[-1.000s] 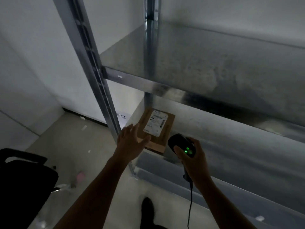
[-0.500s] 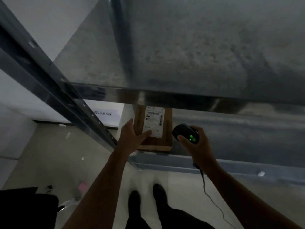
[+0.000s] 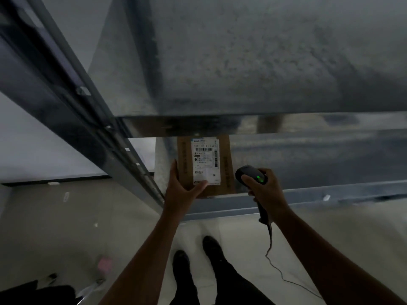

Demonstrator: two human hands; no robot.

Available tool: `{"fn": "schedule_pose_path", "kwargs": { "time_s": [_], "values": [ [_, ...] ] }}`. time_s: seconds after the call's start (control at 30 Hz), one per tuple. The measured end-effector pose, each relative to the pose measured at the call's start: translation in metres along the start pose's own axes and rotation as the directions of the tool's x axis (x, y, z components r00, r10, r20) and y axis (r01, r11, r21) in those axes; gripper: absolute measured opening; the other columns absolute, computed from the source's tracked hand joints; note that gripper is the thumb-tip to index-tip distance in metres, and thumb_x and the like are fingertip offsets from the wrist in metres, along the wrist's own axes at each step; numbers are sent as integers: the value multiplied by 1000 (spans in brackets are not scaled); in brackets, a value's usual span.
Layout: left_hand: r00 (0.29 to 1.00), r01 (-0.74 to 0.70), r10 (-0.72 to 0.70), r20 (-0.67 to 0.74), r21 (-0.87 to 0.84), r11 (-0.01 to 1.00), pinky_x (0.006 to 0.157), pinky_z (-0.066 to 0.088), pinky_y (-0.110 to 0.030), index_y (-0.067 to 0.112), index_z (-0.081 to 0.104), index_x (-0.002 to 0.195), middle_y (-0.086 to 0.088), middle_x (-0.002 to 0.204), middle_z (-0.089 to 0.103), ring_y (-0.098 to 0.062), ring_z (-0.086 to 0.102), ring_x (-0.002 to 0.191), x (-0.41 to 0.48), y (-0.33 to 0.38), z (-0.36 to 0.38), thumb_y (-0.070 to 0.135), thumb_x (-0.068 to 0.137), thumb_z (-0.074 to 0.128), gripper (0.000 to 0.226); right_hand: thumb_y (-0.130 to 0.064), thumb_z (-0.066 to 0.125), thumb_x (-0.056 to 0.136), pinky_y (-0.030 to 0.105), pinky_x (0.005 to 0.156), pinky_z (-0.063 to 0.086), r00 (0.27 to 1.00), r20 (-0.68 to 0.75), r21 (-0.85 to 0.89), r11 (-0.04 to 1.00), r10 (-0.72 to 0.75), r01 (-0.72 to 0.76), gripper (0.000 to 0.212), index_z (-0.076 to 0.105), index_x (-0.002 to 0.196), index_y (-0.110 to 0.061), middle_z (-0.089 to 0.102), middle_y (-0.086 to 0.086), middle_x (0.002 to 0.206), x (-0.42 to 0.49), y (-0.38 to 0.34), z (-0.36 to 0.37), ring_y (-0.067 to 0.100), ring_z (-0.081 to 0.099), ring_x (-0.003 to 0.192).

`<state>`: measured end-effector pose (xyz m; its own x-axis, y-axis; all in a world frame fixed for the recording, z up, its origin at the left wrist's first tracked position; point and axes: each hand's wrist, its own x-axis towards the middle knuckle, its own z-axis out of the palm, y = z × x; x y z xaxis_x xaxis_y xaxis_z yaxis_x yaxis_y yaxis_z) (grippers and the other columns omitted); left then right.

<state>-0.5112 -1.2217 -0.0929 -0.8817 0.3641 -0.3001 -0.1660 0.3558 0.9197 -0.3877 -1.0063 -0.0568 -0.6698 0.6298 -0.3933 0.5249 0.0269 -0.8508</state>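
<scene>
A flat brown cardboard parcel (image 3: 226,164) with a white shipping label (image 3: 206,160) lies on the lower metal shelf (image 3: 319,164), at its left end. My left hand (image 3: 182,190) holds the parcel's near left corner, thumb across the label's lower edge. My right hand (image 3: 264,190) grips a black handheld barcode scanner (image 3: 250,173) just right of the parcel; a green light glows on the scanner's top. Its cable (image 3: 269,245) hangs down toward the floor. The parcel's far end is hidden under the upper shelf.
The upper metal shelf (image 3: 253,62) fills the top of the view. A slotted steel upright (image 3: 92,119) slants down on the left. My dark shoes (image 3: 211,249) stand on the pale floor. A dark chair (image 3: 37,293) is at bottom left, with a small pink object (image 3: 104,264) nearby.
The view tilted down and closer to the shelf. My left hand closed onto the parcel's corner and its thumb now lies on the label; the parcel turned square to the shelf edge.
</scene>
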Motion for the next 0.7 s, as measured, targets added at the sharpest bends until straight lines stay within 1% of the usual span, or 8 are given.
{"fn": "schedule_pose_path", "kwargs": {
  "time_s": [0.07, 0.1, 0.17, 0.27, 0.37, 0.47, 0.53, 0.7],
  "values": [
    [1000, -6, 6, 9, -32, 999, 102, 53, -38, 37, 6, 163, 5, 157, 45, -20, 51, 138, -5, -4, 1, 53, 70, 85, 124, -35, 75, 91, 32, 67, 57, 999, 7, 12, 999, 37, -37, 44, 51, 124, -21, 67, 12, 108, -6, 6, 5, 27, 70, 87],
    [1000, -18, 19, 9, -42, 999, 98, 54, -31, 39, 8, 163, 10, 153, 46, -16, 52, 135, -7, -5, 1, 51, 72, 86, 121, -35, 76, 91, 32, 67, 57, 999, 14, 17, 999, 44, -44, 45, 51, 125, -20, 68, 12, 107, -9, 8, 7, 26, 70, 85],
    [998, -68, 68, 4, -49, 997, 91, 53, -19, 41, 17, 160, 19, 144, 50, -3, 54, 127, -8, -8, 0, 43, 75, 89, 111, -33, 76, 91, 31, 64, 57, 999, 3, 34, 998, 49, -49, 47, 51, 127, -17, 70, 14, 103, -13, 10, 11, 23, 70, 80],
    [994, -110, 110, 5, -89, 990, 87, 55, -15, 45, 29, 154, 23, 140, 54, 5, 56, 124, -14, -11, -1, 45, 72, 91, 103, -32, 76, 91, 30, 63, 57, 999, -1, 31, 999, 40, -40, 45, 53, 125, -15, 71, 14, 100, -23, 8, 10, 22, 69, 77],
    [996, -86, 89, 12, -173, 981, 95, 58, -26, 42, 29, 157, 17, 146, 54, -4, 55, 132, -33, -9, -1, 58, 64, 91, 113, -32, 75, 91, 29, 63, 56, 1000, -17, 22, 1000, -2, 2, 44, 52, 126, -16, 70, 13, 103, -44, 7, 0, 22, 69, 79],
    [995, -92, 96, 11, -196, 976, 99, 59, -37, 40, 26, 159, 13, 148, 54, -10, 55, 135, -58, 3, 6, 59, 62, 92, 119, -30, 74, 92, 28, 63, 55, 998, -43, 53, 998, -37, 39, 43, 52, 126, -16, 69, 12, 105, -71, 6, -16, 21, 68, 80],
    [995, -103, 103, -7, -210, 972, 100, 59, -47, 40, 29, 156, 12, 145, 57, -12, 58, 133, -74, 10, 15, 63, 57, 93, 120, -30, 75, 91, 23, 60, 53, 995, -64, 58, 995, -71, 75, 42, 54, 124, -16, 68, 10, 106, -87, 8, -30, 21, 69, 82],
    [985, -172, 169, -36, -153, 973, 97, 59, -52, 42, 31, 154, 13, 141, 59, -14, 60, 130, -125, 27, 48, 66, 56, 93, 118, -30, 76, 91, 15, 53, 50, 987, -111, 104, 986, -117, 128, 37, 54, 119, -20, 69, 9, 105, -131, 24, -76, 19, 69, 83]
  ]
}}
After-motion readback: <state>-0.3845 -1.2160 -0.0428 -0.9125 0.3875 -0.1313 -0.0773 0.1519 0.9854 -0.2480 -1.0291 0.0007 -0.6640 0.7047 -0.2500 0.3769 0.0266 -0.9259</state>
